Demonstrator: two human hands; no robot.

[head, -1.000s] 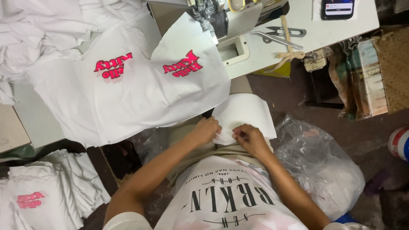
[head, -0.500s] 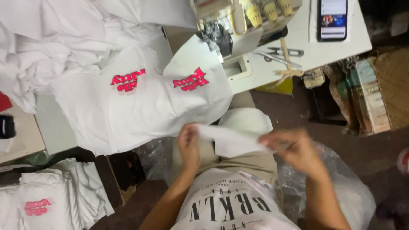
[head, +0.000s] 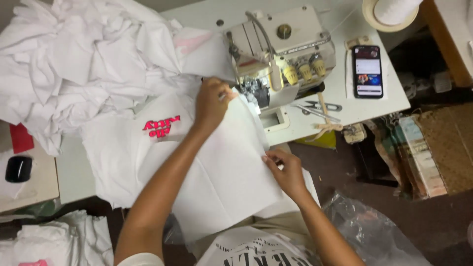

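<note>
Left hand: the left hand (head: pixel 213 102) lies palm-down with fingers curled over the far edge of the white panel (head: pixel 224 172), pressing that edge just in front of the sewing machine (head: pixel 281 54).
Right hand: the right hand (head: pixel 286 170) pinches the panel's right edge between thumb and fingertips, near the tabletop's front corner.
White panel: a plain white piece of cloth, spread flat and stretched between both hands; its far end rests on the tabletop (head: pixel 345 106) by the machine, its near end hangs toward the person's lap.
Printed shirt: a white shirt (head: pixel 123 148) with a pink print lies under and to the left of the panel, partly covered by the left forearm.
Cloth heap: a pile of white cloth (head: pixel 74 59) fills the upper left, touching the printed shirt.
Sewing machine: white, with three yellowish knobs, upright at the tabletop's middle.
Scissors: scissors (head: pixel 318 109) lie just right of the machine's base.
Phone: a phone (head: pixel 367 71) with lit screen lies flat, right of the machine.
Thread cone: a white cone (head: pixel 391 12) stands at the top right edge.
Side stack: folded white shirts (head: pixel 54 239) sit at the lower left.
Plastic bag: a clear bag (head: pixel 374 231) lies on the floor at the lower right.
</note>
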